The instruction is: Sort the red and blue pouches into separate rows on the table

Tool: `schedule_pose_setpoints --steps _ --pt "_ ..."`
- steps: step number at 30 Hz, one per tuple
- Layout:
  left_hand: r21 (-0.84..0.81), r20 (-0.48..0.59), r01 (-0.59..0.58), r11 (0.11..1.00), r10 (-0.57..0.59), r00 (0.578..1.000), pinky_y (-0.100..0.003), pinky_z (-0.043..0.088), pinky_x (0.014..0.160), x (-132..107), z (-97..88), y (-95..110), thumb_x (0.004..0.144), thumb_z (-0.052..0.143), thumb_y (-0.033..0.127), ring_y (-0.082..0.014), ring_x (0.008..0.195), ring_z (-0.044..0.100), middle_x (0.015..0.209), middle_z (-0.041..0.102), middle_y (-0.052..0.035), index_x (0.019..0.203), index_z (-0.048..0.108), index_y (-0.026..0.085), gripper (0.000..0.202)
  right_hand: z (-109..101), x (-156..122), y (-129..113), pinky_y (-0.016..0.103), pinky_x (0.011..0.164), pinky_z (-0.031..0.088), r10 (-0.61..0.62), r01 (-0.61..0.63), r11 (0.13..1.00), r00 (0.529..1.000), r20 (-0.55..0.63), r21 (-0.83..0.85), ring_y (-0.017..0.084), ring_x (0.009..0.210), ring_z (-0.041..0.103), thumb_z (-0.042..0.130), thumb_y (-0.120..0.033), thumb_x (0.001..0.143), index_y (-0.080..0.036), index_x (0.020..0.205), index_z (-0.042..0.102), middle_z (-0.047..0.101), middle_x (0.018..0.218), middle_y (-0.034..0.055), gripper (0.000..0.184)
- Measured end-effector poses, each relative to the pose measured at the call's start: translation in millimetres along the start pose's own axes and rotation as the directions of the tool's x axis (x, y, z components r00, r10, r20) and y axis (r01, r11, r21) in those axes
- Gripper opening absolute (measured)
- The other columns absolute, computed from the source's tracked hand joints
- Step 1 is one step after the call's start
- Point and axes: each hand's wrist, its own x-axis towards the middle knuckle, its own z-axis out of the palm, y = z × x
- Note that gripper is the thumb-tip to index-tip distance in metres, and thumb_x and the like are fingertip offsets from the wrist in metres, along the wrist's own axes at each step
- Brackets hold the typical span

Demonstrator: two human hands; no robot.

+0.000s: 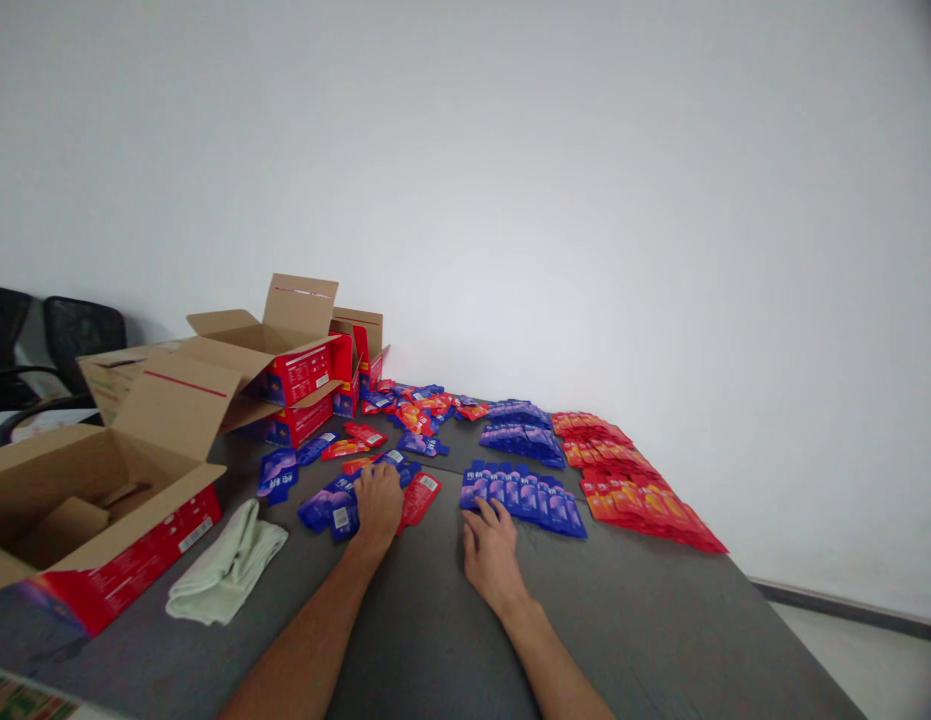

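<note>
I rest the spread right hand (491, 550) against the overlapped blue plastic-packet row (523, 498), presumably steadying it; left of it, the left hand (379, 500) hides its grip.

The bare left hand (379, 500) curls palm-down; right of it, the bare right hand (493, 555) points forward, loosely bent.

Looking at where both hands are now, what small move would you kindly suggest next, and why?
I would probably have the left hand bring one blue packet to the left end of the nearest blue row: that hand is already at the loose blue packets, and the right hand is at that end of the row, where it could align the packet.
</note>
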Motion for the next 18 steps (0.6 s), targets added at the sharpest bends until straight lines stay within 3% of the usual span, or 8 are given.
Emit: schedule_pose_setpoints --steps 6,11,18 --pt "0.037 0.058 -0.011 0.999 0.009 0.998 -0.047 0.036 0.094 -3.9 7.5 -2.5 0.084 0.045 0.017 -0.033 0.123 0.037 0.134 0.052 -0.0101 0.104 0.069 0.019 0.031 1.6 -0.1 -0.6 0.044 0.109 0.032 -0.019 0.019 0.999 1.0 -0.01 0.031 0.026 0.131 0.037 0.044 -0.018 0.089 -0.024 0.115 0.068 0.054 0.135 0.0065 0.036" --pt "0.02 0.102 -0.015 1.0 0.013 0.995 -0.044 0.039 0.089 -2.2 10.1 -7.7 0.09 0.037 0.018 -0.0293 0.114 0.045 0.128 0.057 -0.0083 0.102 0.07 0.022 0.035 2.2 -0.7 -1.8 0.043 0.108 0.033 -0.025 0.025 0.999 1.0 0.005 0.045 0.026 0.131 0.039 0.043 -0.019 0.09 -0.025 0.115 0.068 0.055 0.134 0.006 0.036" --pt "-0.022 0.093 0.014 1.0 -0.012 0.996 -0.042 0.04 0.088 0.7 2.8 -4.7 0.09 0.034 0.015 -0.0274 0.107 0.051 0.114 0.064 -0.0111 0.1 0.068 0.019 0.036 3.8 0.4 0.4 0.041 0.106 0.035 -0.021 0.019 0.997 1.0 0.022 0.071 0.024 0.127 0.043 0.042 -0.018 0.09 -0.025 0.113 0.069 0.057 0.131 0.0057 0.036"
